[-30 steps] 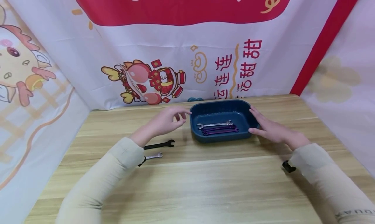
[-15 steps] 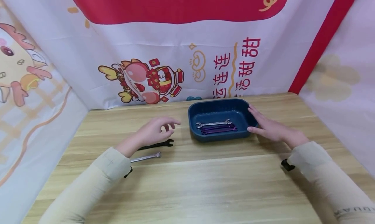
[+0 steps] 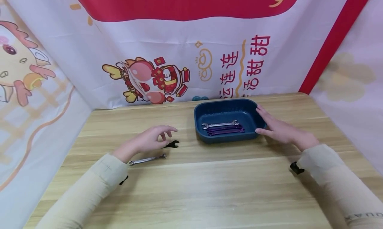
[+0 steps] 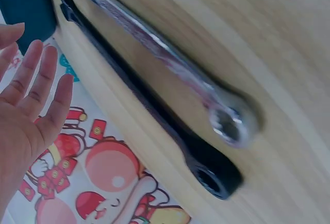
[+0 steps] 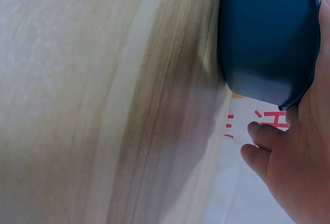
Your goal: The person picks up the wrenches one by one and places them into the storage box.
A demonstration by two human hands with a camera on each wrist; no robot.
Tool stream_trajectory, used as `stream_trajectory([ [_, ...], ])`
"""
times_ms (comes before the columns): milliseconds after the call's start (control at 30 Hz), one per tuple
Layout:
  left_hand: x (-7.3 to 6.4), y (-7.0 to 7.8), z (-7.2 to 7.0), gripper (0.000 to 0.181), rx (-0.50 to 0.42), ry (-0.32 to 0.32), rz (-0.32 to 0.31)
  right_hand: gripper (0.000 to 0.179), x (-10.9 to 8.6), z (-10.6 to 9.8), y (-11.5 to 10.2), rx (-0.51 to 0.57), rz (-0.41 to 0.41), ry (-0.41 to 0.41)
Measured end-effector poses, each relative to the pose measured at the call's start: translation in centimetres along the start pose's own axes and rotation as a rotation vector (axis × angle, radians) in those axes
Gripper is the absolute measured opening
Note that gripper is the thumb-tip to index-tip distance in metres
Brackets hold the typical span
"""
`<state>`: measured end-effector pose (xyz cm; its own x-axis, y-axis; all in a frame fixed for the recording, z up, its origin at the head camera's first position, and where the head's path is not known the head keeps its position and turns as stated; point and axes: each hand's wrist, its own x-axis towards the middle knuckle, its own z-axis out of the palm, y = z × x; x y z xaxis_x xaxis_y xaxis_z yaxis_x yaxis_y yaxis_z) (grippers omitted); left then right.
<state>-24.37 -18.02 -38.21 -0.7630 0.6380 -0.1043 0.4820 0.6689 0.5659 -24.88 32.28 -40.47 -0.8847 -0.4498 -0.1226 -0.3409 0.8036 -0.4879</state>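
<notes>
My left hand [image 3: 151, 139] hovers over a black wrench [image 3: 173, 144], fingers loosely bent and holding nothing. In the left wrist view the same hand [image 4: 26, 97] is beside the black wrench [image 4: 134, 90], palm and fingers showing. A silver combination wrench [image 3: 148, 159] lies nearer the person, roughly parallel to it. At the right end of a dark blue plastic bin [image 3: 203, 138], my right hand [image 3: 279, 129] rests against the rim with its fingers and thumb spread. Inside the bin lie a silver open-end wrench [image 3: 220, 125] and purple wrenches [image 3: 226, 132].
The wooden table [image 3: 209, 189] carries all of this. A printed white cloth [image 3: 185, 62] hangs right behind the table's back edge, with more cloth at both sides. The bin [image 5: 268, 33] stands close to that back edge.
My left hand has moved left and down from beside the bin's left rim to over the black wrench, uncovering the silver wrench on the table. My right hand has stayed at the bin.
</notes>
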Motion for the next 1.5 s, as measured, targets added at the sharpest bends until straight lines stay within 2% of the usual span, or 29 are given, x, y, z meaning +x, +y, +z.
stream_trajectory([
  [133,-0.6,-0.5,0.0,0.053,0.011,-0.029,-0.046,0.09,0.0,0.1,-0.1,-0.002,-0.002,0.002],
  [500,-1.6,-2.5,-0.3,0.047,0.083,-0.043,-0.065,0.09,-0.1,0.0,-0.1,0.005,0.003,0.002],
  [867,-2.3,-3.5,-0.1,0.041,0.101,-0.055,-0.041,0.089,-0.2,-0.1,-0.4,0.01,-0.002,0.009],
  [1167,-2.2,-3.7,0.4,0.043,0.102,-0.052,-0.073,0.089,-0.2,-0.2,-0.6,0.011,0.003,0.003],
  [1500,-2.2,-3.6,0.4,0.046,0.121,-0.065,-0.064,0.089,-0.2,-0.1,-0.4,0.0,-0.002,0.002],
])
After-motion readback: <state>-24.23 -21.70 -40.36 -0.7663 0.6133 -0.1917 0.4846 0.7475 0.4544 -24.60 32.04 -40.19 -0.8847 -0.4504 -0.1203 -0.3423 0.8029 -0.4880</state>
